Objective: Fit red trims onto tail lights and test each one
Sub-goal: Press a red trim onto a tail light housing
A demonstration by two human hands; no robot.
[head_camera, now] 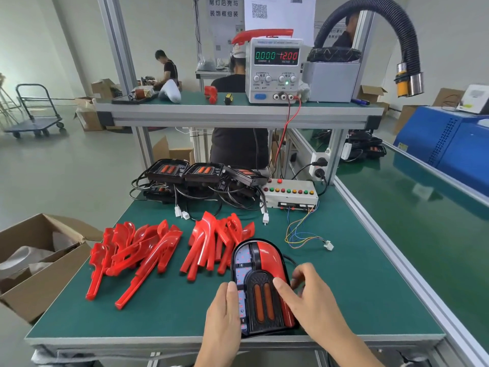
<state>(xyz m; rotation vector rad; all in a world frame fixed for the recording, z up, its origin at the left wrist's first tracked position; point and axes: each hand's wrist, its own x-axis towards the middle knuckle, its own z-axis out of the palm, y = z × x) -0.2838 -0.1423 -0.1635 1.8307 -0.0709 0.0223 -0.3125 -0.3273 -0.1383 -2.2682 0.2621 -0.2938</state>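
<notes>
A black tail light (260,295) lies near the front edge of the green table, with a red trim (270,259) seated along its right side. My left hand (225,316) holds the light's left edge. My right hand (309,298) presses on its right side, fingers over the trim. Two heaps of loose red trims (137,250) (214,242) lie to the left and behind. Several more black tail lights (203,172) with cables are stacked at the back. A white test box (291,194) with coloured buttons stands at the back right, its loose white connector (329,245) on the mat.
A power supply (275,67) reading 12.00 V sits on the upper shelf. An open cardboard box (37,258) stands left of the table. A black extraction hose (402,49) hangs at the upper right. Other people work behind the bench.
</notes>
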